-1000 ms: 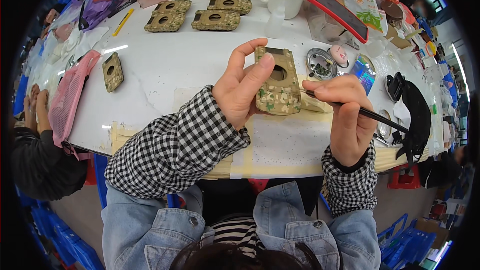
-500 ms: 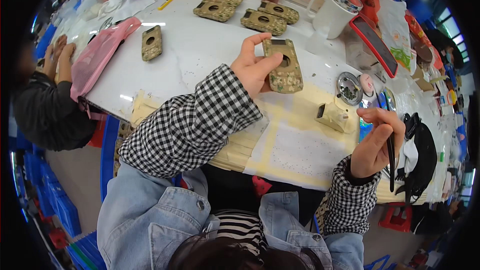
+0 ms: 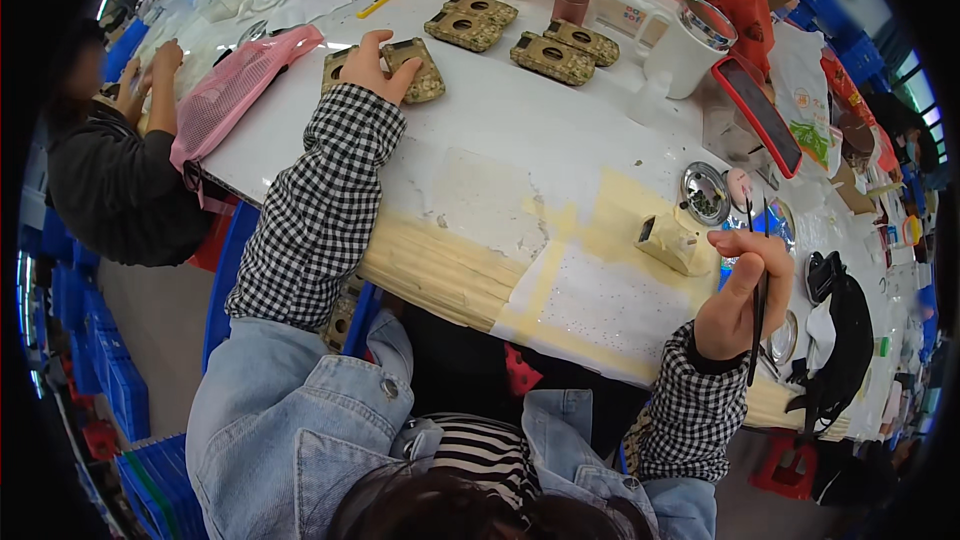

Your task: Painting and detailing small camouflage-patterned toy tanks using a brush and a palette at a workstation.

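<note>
At the far left of the table, my left hand [image 3: 372,72] rests its thumb and index finger on a camouflage-painted toy tank hull [image 3: 430,80] with a round hole. A second such hull [image 3: 332,67] lies beside it, partly hidden by the hand. My right hand [image 3: 745,295] is raised over the right side, curled round slim black tweezers [image 3: 756,345] that hang downward. Near its fingertips sits a small block wrapped in cream tape [image 3: 672,243]. Behind the block stands a round metal dish [image 3: 705,193] with small dark green bits. A white sheet dotted with tiny specks [image 3: 600,305] lies in front.
Several more hulls [image 3: 465,30] lie in pairs at the back. A white lidded mug [image 3: 680,58] and a red-edged phone [image 3: 757,115] stand back right. A pink mesh bag [image 3: 240,90] lies left, near another person's arms [image 3: 160,90]. A black strap pouch [image 3: 845,350] is far right.
My left hand has carried the hull leftward and away, down beside the single hull. My right hand keeps the tweezers in nearly the same place. The whole view has shifted slightly.
</note>
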Motion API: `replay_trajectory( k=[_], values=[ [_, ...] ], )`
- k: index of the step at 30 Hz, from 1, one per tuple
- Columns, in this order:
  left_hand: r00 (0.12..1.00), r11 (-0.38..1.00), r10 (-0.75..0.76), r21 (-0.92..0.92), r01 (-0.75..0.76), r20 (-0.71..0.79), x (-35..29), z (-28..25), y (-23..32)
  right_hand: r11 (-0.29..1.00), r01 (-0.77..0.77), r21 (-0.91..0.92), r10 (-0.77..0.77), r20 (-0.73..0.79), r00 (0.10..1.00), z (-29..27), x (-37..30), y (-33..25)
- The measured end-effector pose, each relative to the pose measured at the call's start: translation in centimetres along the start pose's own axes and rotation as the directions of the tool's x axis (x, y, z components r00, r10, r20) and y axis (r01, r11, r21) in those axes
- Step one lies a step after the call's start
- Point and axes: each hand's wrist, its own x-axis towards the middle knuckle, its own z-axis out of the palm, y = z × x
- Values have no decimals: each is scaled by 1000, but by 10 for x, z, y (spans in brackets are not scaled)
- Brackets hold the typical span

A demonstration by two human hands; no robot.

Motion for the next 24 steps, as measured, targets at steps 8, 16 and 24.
replay_trajectory(
  k=[8,16,24],
  values=[
    [997,965,74,252,-71,-4,0,-36,-8,998,18,-56,-18,-2,1000,1,-2,5],
    [951,968,204,96,-231,233,-21,-67,-41,997,27,-70,-26,8,1000,0,-3,6],
    [858,967,243,-50,-248,452,-40,-80,3,999,-20,-26,20,8,1000,3,-3,5]
  ],
)
